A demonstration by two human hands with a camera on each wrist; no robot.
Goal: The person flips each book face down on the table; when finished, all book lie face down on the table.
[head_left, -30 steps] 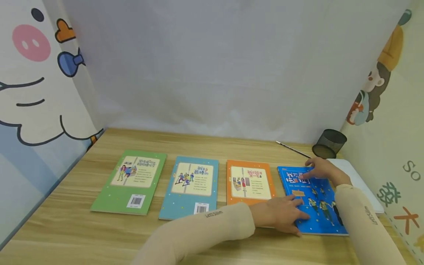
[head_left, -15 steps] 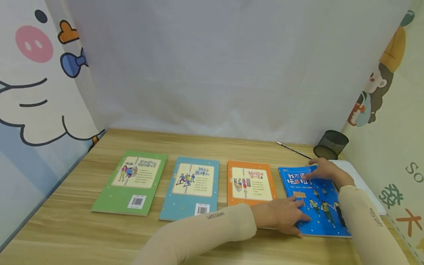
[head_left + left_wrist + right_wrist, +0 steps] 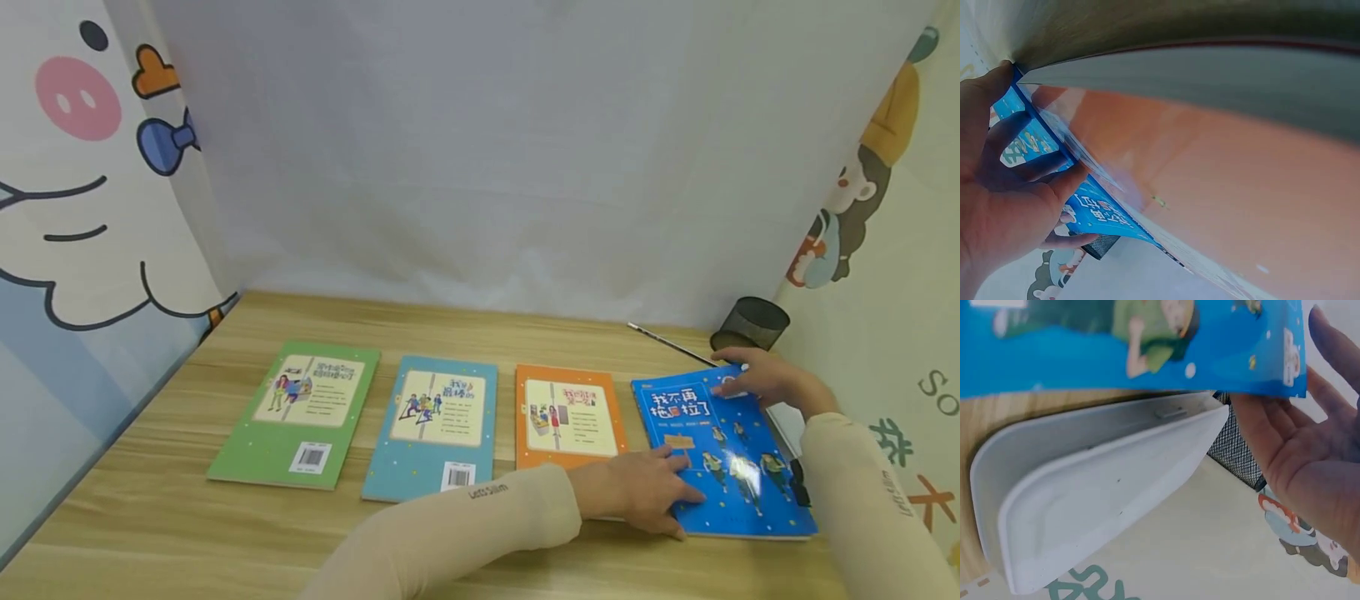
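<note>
A blue book (image 3: pixel 720 467) lies at the right of the table, its cover printed with walking figures. Its right side is raised and tilted. My right hand (image 3: pixel 780 382) pinches the upper right corner; in the right wrist view, that hand (image 3: pixel 1316 444) has fingers under the cover's edge. Spread fingers of my left hand (image 3: pixel 645 492) rest on the book's lower left edge, with the wrist crossing the orange book (image 3: pixel 525 417). In the left wrist view, the left hand (image 3: pixel 1016 181) touches the blue book's edge (image 3: pixel 1100 212).
A teal book (image 3: pixel 382 467) and a green book (image 3: pixel 247 458) lie in a row leftward. Behind the right hand stand a black mesh pen cup (image 3: pixel 757 321) and a pencil (image 3: pixel 667 342). Beside the blue book is a white box (image 3: pixel 1097 494), mostly hidden in the head view.
My right hand has moved right, and the blue book's right side has come up with it, covering more of the white box. The left hand has stayed in place.
</note>
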